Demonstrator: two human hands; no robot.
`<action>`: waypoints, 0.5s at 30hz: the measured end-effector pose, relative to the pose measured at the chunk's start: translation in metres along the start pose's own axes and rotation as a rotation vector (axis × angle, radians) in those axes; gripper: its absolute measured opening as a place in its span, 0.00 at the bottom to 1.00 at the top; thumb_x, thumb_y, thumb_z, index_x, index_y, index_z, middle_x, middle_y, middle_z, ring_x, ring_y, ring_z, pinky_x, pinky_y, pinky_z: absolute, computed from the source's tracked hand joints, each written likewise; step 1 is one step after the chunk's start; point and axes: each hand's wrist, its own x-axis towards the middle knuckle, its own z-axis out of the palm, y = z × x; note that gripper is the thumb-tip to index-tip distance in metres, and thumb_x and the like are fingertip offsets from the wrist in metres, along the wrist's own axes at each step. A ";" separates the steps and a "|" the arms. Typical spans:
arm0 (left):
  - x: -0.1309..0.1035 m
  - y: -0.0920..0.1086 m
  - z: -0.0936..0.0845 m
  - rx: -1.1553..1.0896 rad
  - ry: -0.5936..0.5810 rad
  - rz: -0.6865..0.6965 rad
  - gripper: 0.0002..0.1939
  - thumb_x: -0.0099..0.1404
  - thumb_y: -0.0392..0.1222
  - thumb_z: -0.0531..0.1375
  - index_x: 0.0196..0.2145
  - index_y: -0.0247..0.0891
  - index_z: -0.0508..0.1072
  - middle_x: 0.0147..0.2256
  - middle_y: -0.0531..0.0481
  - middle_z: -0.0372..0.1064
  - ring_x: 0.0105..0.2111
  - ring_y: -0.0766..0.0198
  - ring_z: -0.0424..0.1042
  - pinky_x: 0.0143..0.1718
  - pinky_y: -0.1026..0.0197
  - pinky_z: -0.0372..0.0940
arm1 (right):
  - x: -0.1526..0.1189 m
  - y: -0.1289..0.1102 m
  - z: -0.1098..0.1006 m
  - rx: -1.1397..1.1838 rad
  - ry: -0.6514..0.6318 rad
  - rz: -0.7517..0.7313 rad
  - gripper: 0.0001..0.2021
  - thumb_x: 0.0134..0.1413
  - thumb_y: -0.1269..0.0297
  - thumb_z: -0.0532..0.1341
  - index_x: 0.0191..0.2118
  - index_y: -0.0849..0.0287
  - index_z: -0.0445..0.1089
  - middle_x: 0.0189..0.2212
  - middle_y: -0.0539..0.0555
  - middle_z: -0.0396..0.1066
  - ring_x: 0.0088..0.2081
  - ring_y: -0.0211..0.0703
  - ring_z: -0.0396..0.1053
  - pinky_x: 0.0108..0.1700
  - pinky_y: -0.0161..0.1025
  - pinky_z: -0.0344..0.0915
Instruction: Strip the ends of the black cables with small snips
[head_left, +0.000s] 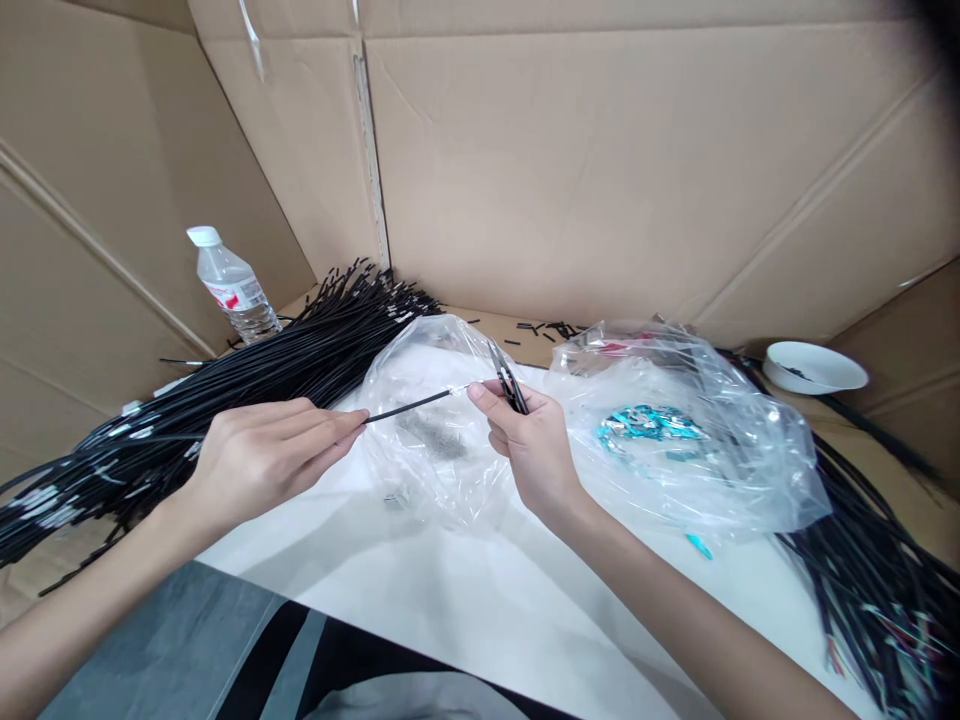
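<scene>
My left hand pinches a thin black cable, which points to the right with a pale, stripped-looking end. At that end, the thumb and finger of my right hand are closed on the tip. A pair of small black thread snips is also held in my right hand, blades pointing up and away. Below the cable lies a clear plastic bag with fine grey scraps inside. Another clear bag, to the right, contains shiny blue foil pieces.
A large bundle of black cables lies at the left, beside a water bottle. More cables with coloured wire ends lie at the right, near a white bowl. Cardboard walls surround the white table surface.
</scene>
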 end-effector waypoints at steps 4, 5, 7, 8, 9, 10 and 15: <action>-0.004 0.011 -0.006 0.150 0.006 0.074 0.13 0.70 0.32 0.62 0.51 0.44 0.73 0.34 0.57 0.82 0.25 0.62 0.78 0.22 0.58 0.72 | 0.000 -0.003 0.001 0.017 0.006 0.004 0.19 0.37 0.55 0.76 0.28 0.58 0.69 0.19 0.41 0.49 0.19 0.28 0.41 0.21 0.36 0.39; -0.004 0.013 -0.008 0.164 0.013 0.083 0.16 0.70 0.30 0.61 0.52 0.45 0.73 0.34 0.57 0.81 0.25 0.61 0.78 0.21 0.58 0.71 | 0.000 -0.004 0.001 0.021 0.005 0.003 0.18 0.38 0.56 0.76 0.28 0.58 0.69 0.19 0.41 0.49 0.19 0.28 0.41 0.21 0.36 0.40; -0.003 0.018 -0.012 0.163 0.031 0.095 0.21 0.70 0.28 0.59 0.55 0.48 0.72 0.35 0.58 0.82 0.27 0.60 0.79 0.21 0.58 0.71 | 0.000 -0.005 0.002 0.031 0.000 0.002 0.16 0.40 0.57 0.74 0.29 0.58 0.69 0.19 0.40 0.49 0.19 0.28 0.42 0.21 0.36 0.40; -0.002 0.019 -0.014 0.156 0.035 0.102 0.24 0.69 0.27 0.59 0.57 0.50 0.71 0.36 0.58 0.82 0.28 0.60 0.80 0.22 0.58 0.72 | 0.000 -0.006 0.002 0.043 -0.003 0.002 0.16 0.41 0.58 0.74 0.29 0.58 0.68 0.19 0.40 0.48 0.18 0.28 0.42 0.20 0.36 0.40; -0.002 0.021 -0.015 0.151 0.037 0.112 0.26 0.69 0.27 0.59 0.60 0.52 0.70 0.37 0.58 0.82 0.28 0.60 0.80 0.23 0.58 0.72 | 0.000 -0.007 0.002 0.060 -0.005 0.003 0.15 0.41 0.59 0.74 0.30 0.58 0.68 0.19 0.40 0.48 0.18 0.28 0.42 0.20 0.36 0.40; -0.001 0.021 -0.016 0.151 0.036 0.119 0.28 0.69 0.27 0.59 0.62 0.52 0.68 0.38 0.58 0.82 0.28 0.60 0.80 0.23 0.58 0.72 | 0.000 -0.007 0.003 0.080 -0.007 0.004 0.15 0.41 0.60 0.73 0.30 0.58 0.68 0.19 0.40 0.48 0.19 0.28 0.42 0.20 0.35 0.40; -0.002 0.016 -0.010 0.172 0.042 0.135 0.34 0.68 0.27 0.61 0.68 0.46 0.61 0.36 0.55 0.82 0.30 0.61 0.80 0.26 0.59 0.70 | 0.000 -0.008 0.000 0.154 -0.033 -0.028 0.17 0.40 0.59 0.74 0.32 0.57 0.66 0.19 0.39 0.46 0.19 0.28 0.40 0.20 0.35 0.38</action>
